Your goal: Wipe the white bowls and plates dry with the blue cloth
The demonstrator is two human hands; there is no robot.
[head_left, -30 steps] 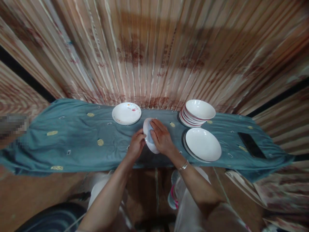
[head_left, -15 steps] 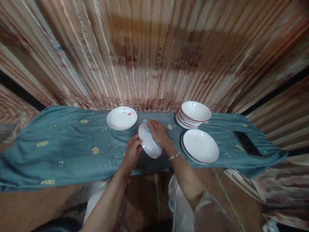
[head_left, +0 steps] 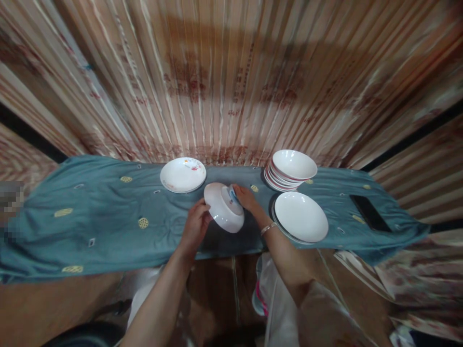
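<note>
Tilted above the middle of the table, a white plate (head_left: 220,212) shows its underside, with a small mark near the foot ring. My left hand (head_left: 197,219) grips its left rim, thumb on the underside and fingers mostly hidden behind. Against the foot ring on the right, my right hand (head_left: 246,197) presses a small pale blue and white cloth (head_left: 232,193), its fingers closed round it. Behind the held plate lie white plates with a floral rim (head_left: 183,174). To the right stand a stack of white bowls (head_left: 294,165) and a pile of plain white plates (head_left: 302,217).
A teal patterned cloth (head_left: 115,226) covers the long table. A black phone (head_left: 369,213) lies toward the right end. Pleated curtains (head_left: 217,86) hang right behind the table's far edge. A blurred patch (head_left: 10,207) sits at the far left.
My right hand with the cloth has moved right and slightly down, uncovering more of the plate's foot ring and mark. The plate has turned slightly in my left hand.
</note>
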